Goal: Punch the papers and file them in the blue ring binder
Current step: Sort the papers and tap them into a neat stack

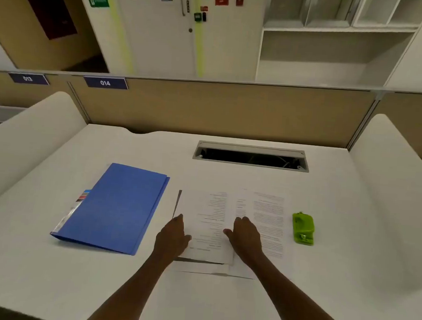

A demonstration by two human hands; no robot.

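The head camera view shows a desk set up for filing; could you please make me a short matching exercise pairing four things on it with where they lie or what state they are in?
Column one:
1. blue ring binder
2. green hole punch
3. printed papers
4. cable hatch

Column two:
A. open, at the back of the desk
B. closed and flat, left of the papers
C. under both hands, middle of the desk
D. untouched, right of the papers

Pairs: 1-B, 2-D, 3-C, 4-A. The left hand and right hand both rest on the sheets.
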